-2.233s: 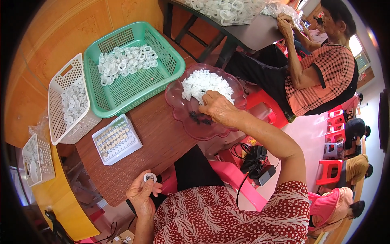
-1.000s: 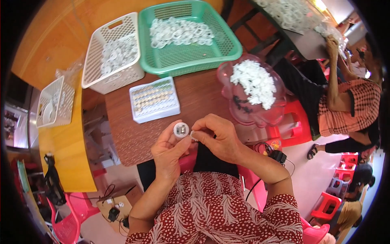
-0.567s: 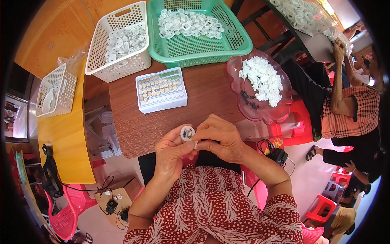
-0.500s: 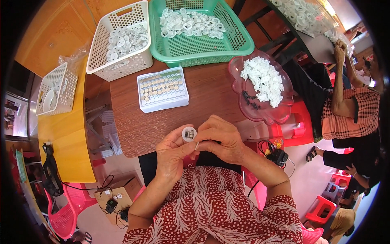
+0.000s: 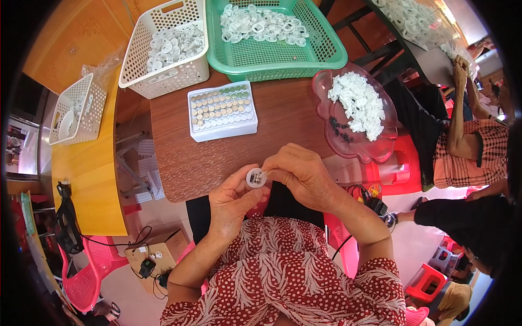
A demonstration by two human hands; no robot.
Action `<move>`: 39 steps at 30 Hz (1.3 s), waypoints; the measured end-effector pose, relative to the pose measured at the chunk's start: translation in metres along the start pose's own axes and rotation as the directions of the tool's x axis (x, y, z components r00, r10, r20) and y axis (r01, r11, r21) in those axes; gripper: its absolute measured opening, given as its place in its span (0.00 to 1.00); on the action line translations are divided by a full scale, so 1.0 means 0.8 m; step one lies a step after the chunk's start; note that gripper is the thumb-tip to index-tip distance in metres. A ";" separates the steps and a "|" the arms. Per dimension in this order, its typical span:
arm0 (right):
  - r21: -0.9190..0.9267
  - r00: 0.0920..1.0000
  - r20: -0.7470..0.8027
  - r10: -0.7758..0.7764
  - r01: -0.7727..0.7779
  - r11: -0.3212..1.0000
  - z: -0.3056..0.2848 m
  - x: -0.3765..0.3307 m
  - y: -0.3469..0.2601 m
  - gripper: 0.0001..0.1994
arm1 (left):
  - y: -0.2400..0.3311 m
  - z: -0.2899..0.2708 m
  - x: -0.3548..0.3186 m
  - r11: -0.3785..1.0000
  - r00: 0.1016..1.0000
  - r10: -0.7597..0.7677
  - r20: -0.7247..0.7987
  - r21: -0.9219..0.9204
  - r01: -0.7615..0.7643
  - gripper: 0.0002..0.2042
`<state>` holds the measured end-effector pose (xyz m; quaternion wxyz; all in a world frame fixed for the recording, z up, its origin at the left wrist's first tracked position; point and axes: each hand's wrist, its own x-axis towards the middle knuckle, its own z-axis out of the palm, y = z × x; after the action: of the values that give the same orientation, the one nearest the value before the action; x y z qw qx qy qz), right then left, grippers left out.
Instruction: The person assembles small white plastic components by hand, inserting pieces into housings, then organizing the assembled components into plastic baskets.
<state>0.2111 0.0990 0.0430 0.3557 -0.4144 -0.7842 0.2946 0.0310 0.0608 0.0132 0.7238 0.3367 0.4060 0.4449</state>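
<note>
My left hand [image 5: 229, 204] is closed around a small round white plastic piece [image 5: 254, 177], held by its edge over the near side of the table. The upturned face of the piece carries dark and metallic parts. At its right rim, the fingertips of my right hand [image 5: 304, 176] are pinched together, and a thin pale bit shows at them, too small to name. Beyond my hands stands a white tray [image 5: 224, 133] with rows of round, coin-like cells [image 5: 220, 108], tan in the middle rows, greenish at the far right and whitish in front.
Across the table [image 5: 283, 114] stand a white basket [image 5: 163, 81] and a green basket [image 5: 277, 72], both with clear plastic pieces. A pink bowl [image 5: 321, 111] holds white pieces and a small black heap. Another person [image 5: 467, 141] sits at the right. A yellow table [image 5: 87, 185] stands left.
My right fingers have moved from beside my left thumb up to the round piece's right rim. The left hand keeps its hold. The whole view has shifted slightly.
</note>
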 end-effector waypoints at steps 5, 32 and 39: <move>-0.050 0.999 0.029 -0.035 0.036 0.998 0.011 -0.001 -0.002 0.07 | 0.007 0.003 -0.001 1.000 0.999 -0.024 0.023 -0.008 0.024 0.20; -0.059 0.993 -0.003 -0.120 0.120 0.991 0.025 0.000 0.000 0.07 | -0.001 -0.005 0.001 0.997 1.000 -0.028 0.008 0.072 0.027 0.18; -0.122 0.987 -0.019 -0.158 0.155 0.980 0.031 -0.002 -0.003 0.10 | -0.001 -0.004 0.001 0.998 0.999 -0.036 -0.006 0.047 0.037 0.18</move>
<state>0.1907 0.0924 0.0298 0.3633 -0.3763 -0.8254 0.2122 0.0285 0.0613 0.0106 0.7227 0.3450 0.4241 0.4228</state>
